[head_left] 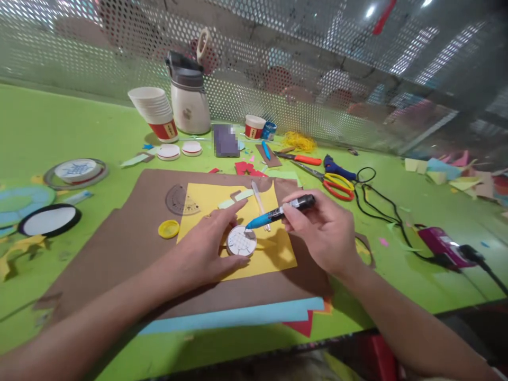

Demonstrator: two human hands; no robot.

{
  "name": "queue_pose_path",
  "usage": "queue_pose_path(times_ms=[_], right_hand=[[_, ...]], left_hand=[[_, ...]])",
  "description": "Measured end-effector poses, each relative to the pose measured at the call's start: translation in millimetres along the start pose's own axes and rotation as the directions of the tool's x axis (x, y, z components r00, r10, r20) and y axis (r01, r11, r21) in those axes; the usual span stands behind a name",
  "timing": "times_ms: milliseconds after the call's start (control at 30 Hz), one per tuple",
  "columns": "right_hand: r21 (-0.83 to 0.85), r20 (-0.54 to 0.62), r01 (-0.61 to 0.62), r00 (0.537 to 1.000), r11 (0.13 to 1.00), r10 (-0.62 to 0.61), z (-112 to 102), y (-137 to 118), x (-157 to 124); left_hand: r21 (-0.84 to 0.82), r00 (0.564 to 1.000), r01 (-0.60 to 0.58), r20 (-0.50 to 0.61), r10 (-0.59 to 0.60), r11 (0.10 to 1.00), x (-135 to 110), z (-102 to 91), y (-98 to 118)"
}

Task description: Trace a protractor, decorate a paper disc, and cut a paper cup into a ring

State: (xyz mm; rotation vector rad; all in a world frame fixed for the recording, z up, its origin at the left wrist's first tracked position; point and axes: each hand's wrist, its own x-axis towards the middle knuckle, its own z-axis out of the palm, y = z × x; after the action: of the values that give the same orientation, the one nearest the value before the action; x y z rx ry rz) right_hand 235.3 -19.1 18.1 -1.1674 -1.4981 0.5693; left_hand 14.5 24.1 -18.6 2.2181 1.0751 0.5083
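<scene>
Nearest, both forearms [130, 296] run out of view. The left hand [216, 238] clasps a white disc [240, 244] on yellow paper [273, 259], hiding part of its rim. The right hand [327, 227] grasps a blue marker [275, 214], slanting, its tip pointing left and nearer, at the disc; contact is hard to tell. Farther, the green surface [32, 119] reaches a perforated screen [246, 63] with blurred shapes behind.
</scene>
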Motion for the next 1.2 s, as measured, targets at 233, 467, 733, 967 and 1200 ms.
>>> queue_pose_path(times_ms=[233,467,733,967,1200], right_hand=[[-0.14,0.016,0.111,0.994,0.984,-0.11,3,7,-11],[-0.149,0.025,0.143,0.99,0.978,-0.141,5,7,-16],[-0.211,0.06,0.224,0.975,0.952,-0.216,10,8,-15],[-0.212,0.048,0.212,0.977,0.954,-0.207,9,7,-17],[-0.277,0.021,0.221,0.974,0.935,-0.224,6,5,-19]], left_hand=[[-0.029,0.999,-0.001,-0.04,0.0,1.0,-2,5.3,2],[0.031,0.998,-0.05,-0.035,0.052,0.998,-2,8.4,-4],[0.033,0.998,-0.036,-0.044,0.038,0.999,-3,6.6,1],[0.037,0.998,-0.056,-0.034,0.057,0.998,-2,6.3,2],[0.042,0.999,-0.033,-0.013,0.034,0.999,-3,6.5,2]])
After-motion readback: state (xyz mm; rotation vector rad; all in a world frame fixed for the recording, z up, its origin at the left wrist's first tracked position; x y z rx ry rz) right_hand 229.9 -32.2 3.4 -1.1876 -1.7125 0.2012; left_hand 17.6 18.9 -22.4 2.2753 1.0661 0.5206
